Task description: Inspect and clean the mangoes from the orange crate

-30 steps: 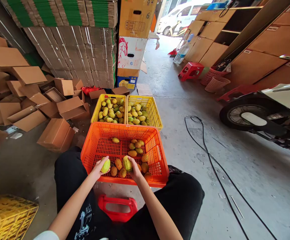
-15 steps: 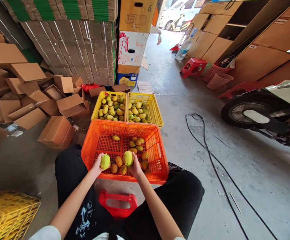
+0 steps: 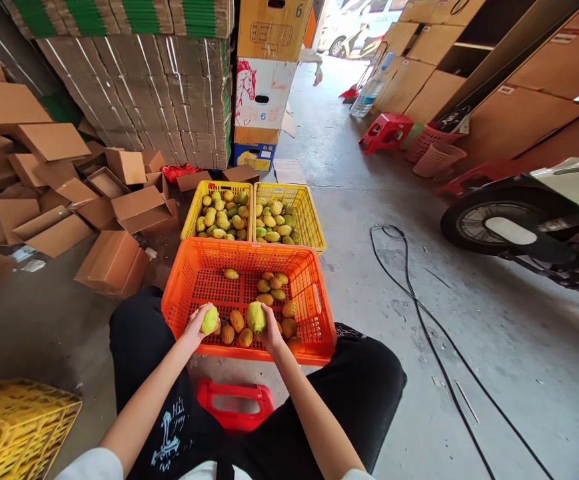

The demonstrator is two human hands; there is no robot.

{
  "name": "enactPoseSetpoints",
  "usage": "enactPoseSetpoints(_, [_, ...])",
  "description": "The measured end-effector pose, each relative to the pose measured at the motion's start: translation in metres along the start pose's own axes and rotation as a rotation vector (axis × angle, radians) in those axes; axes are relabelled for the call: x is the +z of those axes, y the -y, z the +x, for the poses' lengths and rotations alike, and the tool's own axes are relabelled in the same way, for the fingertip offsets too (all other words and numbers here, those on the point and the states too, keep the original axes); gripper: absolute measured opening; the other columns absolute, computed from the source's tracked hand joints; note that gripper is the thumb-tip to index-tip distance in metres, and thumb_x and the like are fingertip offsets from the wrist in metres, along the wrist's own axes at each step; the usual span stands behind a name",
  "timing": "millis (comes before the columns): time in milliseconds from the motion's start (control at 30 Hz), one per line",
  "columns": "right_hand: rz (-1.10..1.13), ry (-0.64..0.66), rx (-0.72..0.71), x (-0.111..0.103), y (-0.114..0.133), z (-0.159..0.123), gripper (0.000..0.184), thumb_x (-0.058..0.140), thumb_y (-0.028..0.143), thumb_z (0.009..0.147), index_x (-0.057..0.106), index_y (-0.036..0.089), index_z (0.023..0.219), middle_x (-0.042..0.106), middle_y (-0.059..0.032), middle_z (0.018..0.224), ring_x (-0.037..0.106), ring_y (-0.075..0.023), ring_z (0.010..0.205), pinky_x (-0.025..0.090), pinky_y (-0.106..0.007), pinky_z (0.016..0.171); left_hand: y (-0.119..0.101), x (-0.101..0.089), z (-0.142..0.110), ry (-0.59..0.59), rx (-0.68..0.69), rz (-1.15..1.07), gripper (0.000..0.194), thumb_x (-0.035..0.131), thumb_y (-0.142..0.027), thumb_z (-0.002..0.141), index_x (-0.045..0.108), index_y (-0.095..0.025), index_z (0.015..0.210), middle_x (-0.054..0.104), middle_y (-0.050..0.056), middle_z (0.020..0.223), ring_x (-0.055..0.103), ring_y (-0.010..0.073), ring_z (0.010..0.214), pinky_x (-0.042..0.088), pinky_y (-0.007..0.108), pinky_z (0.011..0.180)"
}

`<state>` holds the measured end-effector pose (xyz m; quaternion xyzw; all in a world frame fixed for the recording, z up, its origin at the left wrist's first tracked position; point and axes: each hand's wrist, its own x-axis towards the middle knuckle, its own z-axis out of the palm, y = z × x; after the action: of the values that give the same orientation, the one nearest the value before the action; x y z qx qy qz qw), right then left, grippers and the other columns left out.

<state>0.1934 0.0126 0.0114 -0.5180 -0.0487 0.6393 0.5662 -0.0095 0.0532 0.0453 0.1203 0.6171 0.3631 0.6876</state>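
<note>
My left hand (image 3: 196,328) is closed around a yellow-green, faintly ridged fruit (image 3: 210,320) over the near left part of an orange plastic crate (image 3: 176,293). On the right, my right hand (image 3: 271,331) grips a second yellow-green fruit (image 3: 256,317), its fingers partly hidden behind it. Beneath and between the hands, several browner orange fruits (image 3: 237,321) lie on the crate's mesh floor. More of them sit in a group (image 3: 272,285) along the right side, and a single yellowish fruit (image 3: 230,274) lies toward the back.
Two yellow crates (image 3: 314,220) of green and yellow fruit stand behind the orange one. Another yellow crate (image 3: 34,413) is at lower left. Cardboard boxes (image 3: 112,260) are heaped on the left; a black cable (image 3: 419,307) and a motorbike (image 3: 499,220) are at right.
The left hand has turned the fruit slightly, with its fingers now farther over the top. My right hand still holds its fruit in nearly the same place.
</note>
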Motion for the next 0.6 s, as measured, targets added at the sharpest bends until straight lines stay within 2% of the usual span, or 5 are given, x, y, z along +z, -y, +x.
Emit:
enactPoseSetpoints(100, [0.050, -0.020, 0.051, -0.0014, -0.0013, 0.0026, 0.036, 0.069, 0.058, 0.069, 0.061, 0.023, 0.079, 0.069, -0.0015, 0.073, 0.064, -0.0229, 0.077, 0.049, -0.030, 0.062, -0.0010, 0.0005, 0.0017, -0.055, 0.008, 0.006, 0.011, 0.066, -0.026, 0.086, 0.061, -0.016, 0.086, 0.064, 0.000, 0.066, 0.063, 0.0127, 0.053, 0.052, 0.021, 0.048])
enactPoseSetpoints(200, [0.021, 0.000, 0.055, -0.0039, -0.0030, 0.0050, 0.039, 0.064, 0.061, 0.071, 0.061, 0.023, 0.080, 0.067, -0.0012, 0.069, 0.065, -0.0234, 0.074, 0.048, -0.030, 0.059, -0.0012, 0.0008, 0.0038, -0.110, -0.053, 0.012, 0.015, 0.066, -0.031, 0.087, 0.060, -0.018, 0.083, 0.062, -0.001, 0.065, 0.062, 0.0126, 0.052, 0.050, 0.019, 0.046])
enactPoseSetpoints(367, [-0.015, 0.031, 0.043, -0.0049, -0.0022, 0.0045, 0.041, 0.065, 0.060, 0.070, 0.062, 0.024, 0.088, 0.069, -0.0015, 0.075, 0.067, -0.0240, 0.079, 0.051, -0.031, 0.063, 0.0016, -0.0021, 0.0083, -0.061, -0.136, -0.082, 0.019, 0.062, -0.038, 0.091, 0.062, -0.019, 0.096, 0.067, 0.001, 0.076, 0.066, 0.0149, 0.061, 0.058, 0.028, 0.059])
enactPoseSetpoints(533, [0.005, 0.023, 0.169, -0.0007, 0.0016, -0.0009, 0.044, 0.072, 0.063, 0.068, 0.061, 0.023, 0.084, 0.069, -0.0034, 0.077, 0.067, -0.0241, 0.080, 0.051, -0.030, 0.061, 0.0009, -0.0046, 0.0082, -0.061, -0.155, -0.090, 0.039, 0.044, -0.053, 0.099, 0.060, -0.017, 0.100, 0.068, 0.005, 0.075, 0.068, 0.0174, 0.060, 0.059, 0.032, 0.058])
enactPoseSetpoints(600, [-0.017, 0.029, 0.182, 0.0001, 0.0019, -0.0034, 0.045, 0.078, 0.060, 0.065, 0.062, 0.023, 0.084, 0.067, -0.0023, 0.077, 0.066, -0.0225, 0.079, 0.051, -0.029, 0.061, -0.0002, -0.0033, 0.0054, -0.045, -0.131, -0.073, 0.042, 0.045, -0.054, 0.099, 0.060, -0.015, 0.096, 0.068, 0.007, 0.074, 0.069, 0.0176, 0.060, 0.059, 0.031, 0.056])
